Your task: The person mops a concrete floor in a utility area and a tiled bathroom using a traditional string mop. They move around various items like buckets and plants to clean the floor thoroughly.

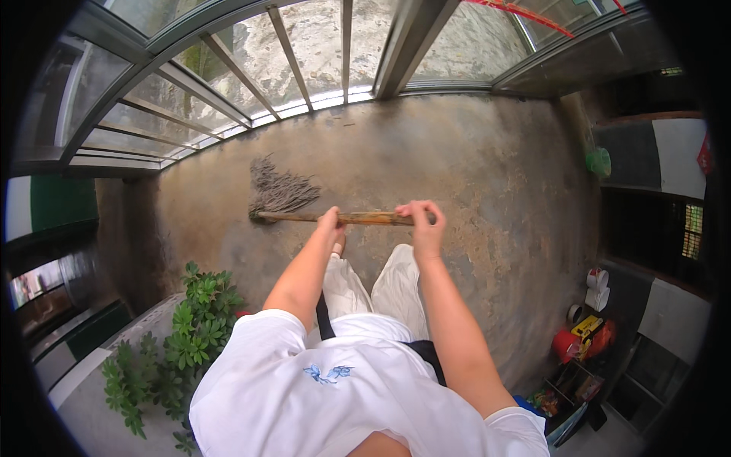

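Observation:
A string mop (pixel 283 189) with grey strands and a wooden handle lies across in front of me, its head on the floor to the left. The strands fan out away from me toward the railing. My left hand (pixel 330 221) is wrapped round the middle of the handle. Near the handle's right end, my right hand (pixel 424 219) grips it with bent fingers. The handle hides part of my feet.
The floor (pixel 487 167) is worn, stained concrete. A metal-framed barred railing (pixel 279 61) curves along the far side. At the lower left grows a leafy green plant (pixel 202 312). Red and yellow items (pixel 585 339) crowd the right, and a green basket (pixel 599 162) is farther up.

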A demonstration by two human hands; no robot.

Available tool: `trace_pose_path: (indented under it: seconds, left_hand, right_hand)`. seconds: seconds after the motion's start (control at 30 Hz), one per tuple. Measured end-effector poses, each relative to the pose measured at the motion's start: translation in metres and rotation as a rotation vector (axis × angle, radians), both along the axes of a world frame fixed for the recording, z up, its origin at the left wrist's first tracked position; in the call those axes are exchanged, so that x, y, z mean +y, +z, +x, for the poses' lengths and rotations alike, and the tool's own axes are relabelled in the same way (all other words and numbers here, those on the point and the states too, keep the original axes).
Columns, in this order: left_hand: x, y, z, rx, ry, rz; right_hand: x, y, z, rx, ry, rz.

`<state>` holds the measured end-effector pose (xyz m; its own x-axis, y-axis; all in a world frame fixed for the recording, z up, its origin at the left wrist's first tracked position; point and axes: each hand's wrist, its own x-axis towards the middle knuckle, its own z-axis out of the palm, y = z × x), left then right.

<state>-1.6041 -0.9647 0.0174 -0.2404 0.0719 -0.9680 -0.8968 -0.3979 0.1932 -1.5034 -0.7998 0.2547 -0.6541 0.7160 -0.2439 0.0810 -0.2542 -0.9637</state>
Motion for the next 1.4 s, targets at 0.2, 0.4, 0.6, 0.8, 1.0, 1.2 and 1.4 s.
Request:
trace_pose_path:
  seconds: [0.2,0.4,0.6,0.8,1.0,1.2,1.4]
  left_hand:
    - [-0.168,-0.014,-0.058,0.062,-0.148,-0.384]
    - [-0.123,0.022,-0.026,0.205,-0.084,-0.125]
    - [-0.043,0.058,0.060,0.148,-0.143,0.178]
    - [0.018,0.053,0.225,0.034,-0.460,0.448]
    - [0.078,0.102,0.376,-0.124,-0.641,0.577]
    - [0.087,0.091,0.456,-0.238,-0.792,0.663]
    - [0.046,0.105,0.477,-0.309,-0.851,0.673]
  right_hand:
    - [-0.128,-0.035,-0.028,-0.014,0.257,-0.399]
    - [-0.115,-0.020,0.028,0.272,-0.059,-0.629]
    - [-0.100,0.032,0.127,0.372,-0.077,-0.242]
    - [-0.106,0.092,0.296,0.261,-0.104,0.270]
    - [-0.137,0.127,0.416,0.072,-0.243,0.585]
    - [-0.164,0.123,0.432,-0.062,-0.228,0.819]
    - [-0.185,0.125,0.419,0.024,-0.150,0.955]
